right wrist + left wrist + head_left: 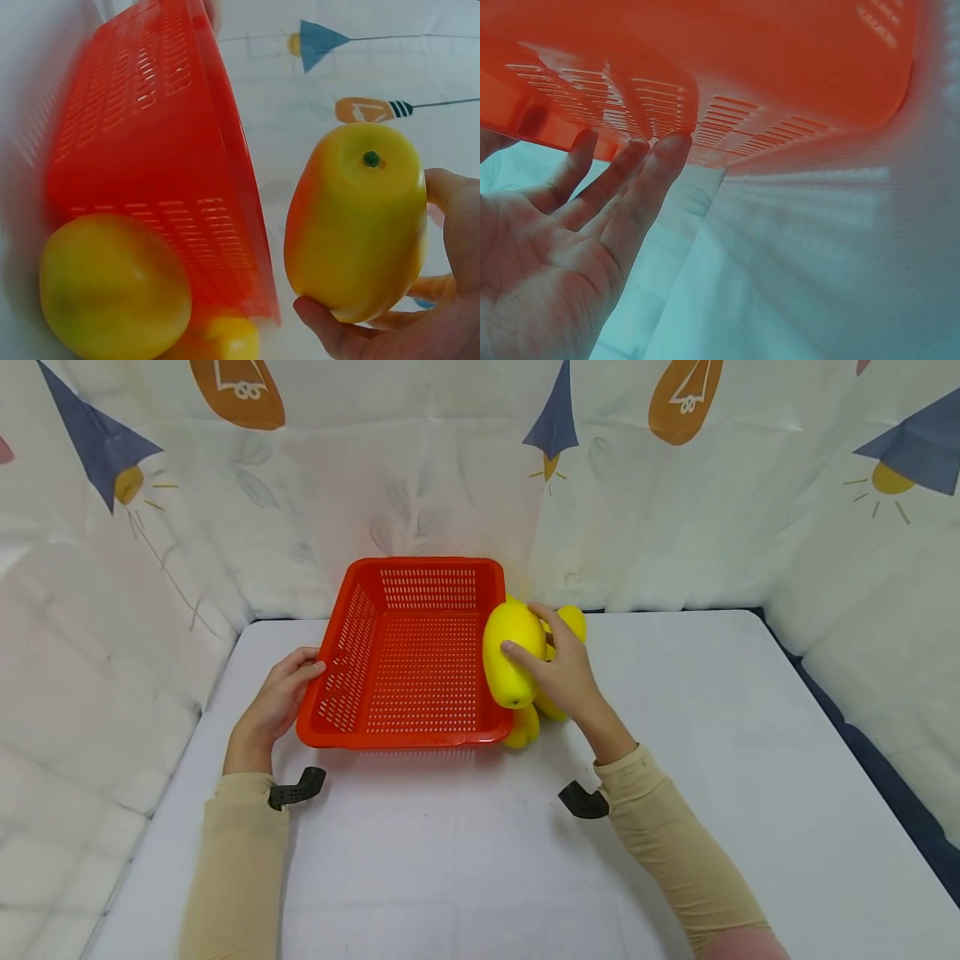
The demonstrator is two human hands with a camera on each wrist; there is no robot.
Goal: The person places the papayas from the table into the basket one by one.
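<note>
A red plastic basket (427,672) with slotted walls and floor stands on the table, nothing inside it. My left hand (273,706) holds its left rim, thumb on top; in the left wrist view the fingers (656,176) touch the outer wall from below. Above the basket's right rim, my right hand (570,672) grips a smooth yellow oblong fruit (512,656). The right wrist view shows the fruit's green stem nub (371,159), with thumb and fingers around its sides. More yellow fruits (523,728) lie against the basket's right side, partly hidden by the hand and held fruit.
A white cloth covers the table (450,852). Behind it hangs a pale curtain (450,485) printed with rockets and bulbs. One large yellow fruit (112,289) lies close outside the basket wall. A black camera mount (296,789) sits on each wrist.
</note>
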